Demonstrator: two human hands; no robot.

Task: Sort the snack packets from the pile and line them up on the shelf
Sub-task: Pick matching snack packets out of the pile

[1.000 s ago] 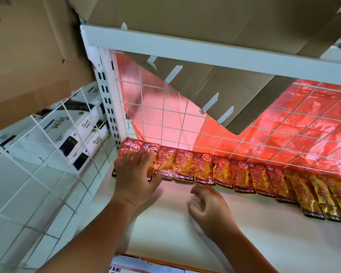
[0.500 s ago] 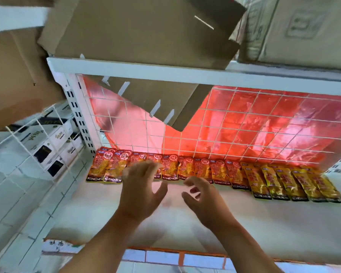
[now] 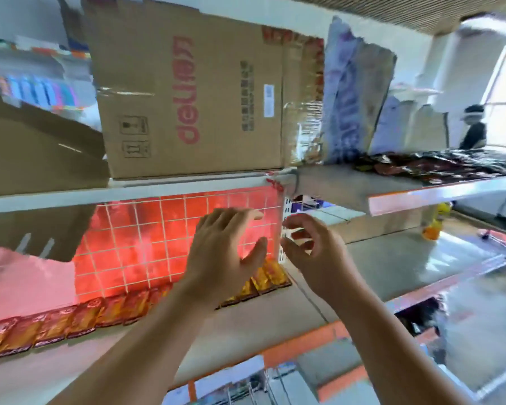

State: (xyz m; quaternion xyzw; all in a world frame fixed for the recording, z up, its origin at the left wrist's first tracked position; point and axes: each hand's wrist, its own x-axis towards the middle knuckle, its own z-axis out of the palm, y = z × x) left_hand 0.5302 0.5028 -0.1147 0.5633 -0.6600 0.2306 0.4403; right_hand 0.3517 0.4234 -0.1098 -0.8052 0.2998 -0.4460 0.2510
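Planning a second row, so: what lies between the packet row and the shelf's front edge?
In the head view, only bare shelf board lies between the packet row and the orange front edge; the left forearm reaches over it.

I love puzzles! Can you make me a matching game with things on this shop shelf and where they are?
Things:
1 brown cardboard box with red lettering
2 row of orange foil snack packets
3 white wire grid panel

Places:
A upright behind the packets
B on the upper shelf
C lying along the back of the lower shelf

Pairs: 1-B, 2-C, 3-A.
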